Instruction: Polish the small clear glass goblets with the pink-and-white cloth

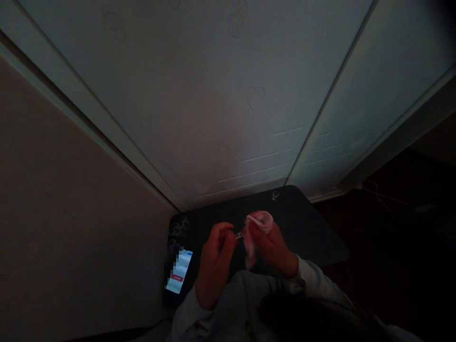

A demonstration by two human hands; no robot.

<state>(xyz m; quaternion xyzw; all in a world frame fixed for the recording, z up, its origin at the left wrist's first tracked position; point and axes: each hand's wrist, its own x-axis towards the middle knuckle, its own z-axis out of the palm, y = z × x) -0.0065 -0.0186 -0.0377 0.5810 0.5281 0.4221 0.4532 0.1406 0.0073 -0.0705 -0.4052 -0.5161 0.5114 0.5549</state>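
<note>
My left hand (213, 266) is closed, thumb and fingers pinching one end of a small clear, shiny piece (239, 235). Its exact kind is hard to make out in the dim light. Opposite it, my right hand (272, 247) is closed around a pink-and-white soft cloth (262, 221), which bunches above the fingers and hangs below them. The cloth is right beside the other end of the clear piece; whether it touches it I cannot tell. Both hands are above a dark tabletop (313, 232), close to my body.
Several small clear pieces (179, 225) lie at the table's left corner, and one clear piece (275, 195) near its far edge. A lit phone (180, 271) lies at the left. White panels (199, 104) rise behind the table; a pale cable (383, 194) is at the right.
</note>
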